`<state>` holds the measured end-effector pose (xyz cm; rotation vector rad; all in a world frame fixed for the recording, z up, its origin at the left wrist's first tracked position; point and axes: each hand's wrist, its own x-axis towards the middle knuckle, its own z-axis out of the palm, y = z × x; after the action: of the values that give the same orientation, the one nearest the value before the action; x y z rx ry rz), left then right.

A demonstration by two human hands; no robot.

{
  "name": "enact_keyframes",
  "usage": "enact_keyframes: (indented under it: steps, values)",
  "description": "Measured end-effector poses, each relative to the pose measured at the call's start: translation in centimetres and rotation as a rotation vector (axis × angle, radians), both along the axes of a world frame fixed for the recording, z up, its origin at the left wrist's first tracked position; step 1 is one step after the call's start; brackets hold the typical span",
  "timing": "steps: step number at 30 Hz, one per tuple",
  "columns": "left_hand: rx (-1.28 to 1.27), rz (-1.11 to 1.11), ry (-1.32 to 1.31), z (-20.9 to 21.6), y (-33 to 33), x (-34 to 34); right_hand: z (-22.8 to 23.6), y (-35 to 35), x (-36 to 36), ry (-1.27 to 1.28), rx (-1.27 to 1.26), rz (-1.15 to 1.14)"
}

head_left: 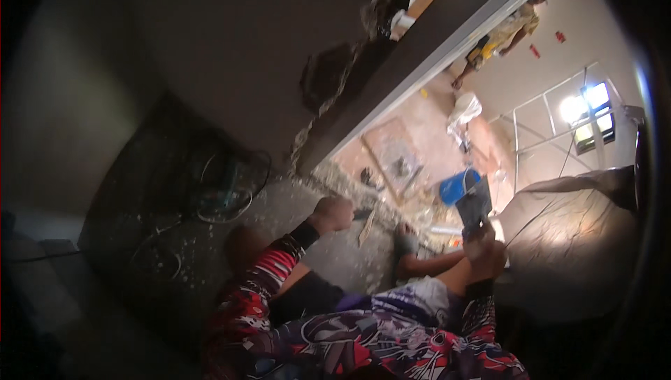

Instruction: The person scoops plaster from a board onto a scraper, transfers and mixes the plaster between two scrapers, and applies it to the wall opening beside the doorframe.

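My right hand (482,246) is closed on a flat-bladed trowel (474,202), its grey blade pointing up and away from me, in front of the blue bucket (459,186). My left hand (331,214) is a closed fist above the floor, close to the foot of the door frame. A small dark piece (362,214) shows just past its knuckles; whether the fist grips it is unclear. Crumbled rubble (349,178) lines the threshold between my hands. My bare foot (405,237) is beside it.
The dark door frame (398,79) slants past my left hand. Coiled cables (224,205) lie on the speckled floor at left. Beyond the threshold are a mortar-smeared board (393,153), metal scaffolding (552,118) and another person (507,30). A draped sheet (580,219) bulges at right.
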<state>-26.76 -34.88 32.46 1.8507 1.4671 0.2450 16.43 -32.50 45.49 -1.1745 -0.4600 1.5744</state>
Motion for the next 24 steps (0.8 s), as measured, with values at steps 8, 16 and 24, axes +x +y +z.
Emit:
enact_keyframes:
  steps: [8,16,24]
  values:
    - [-0.036,0.066,-0.081,-10.2,0.4,-2.4,0.9,-3.3,-6.0,-0.587,0.195,0.174]
    - [-0.112,0.023,-0.066,-12.5,2.1,-2.1,0.9,-3.4,-7.0,-0.139,-0.016,-0.021]
    - [-0.104,-0.030,-0.124,-14.5,0.1,-0.8,-2.2,-3.9,-4.8,-0.575,0.174,0.135]
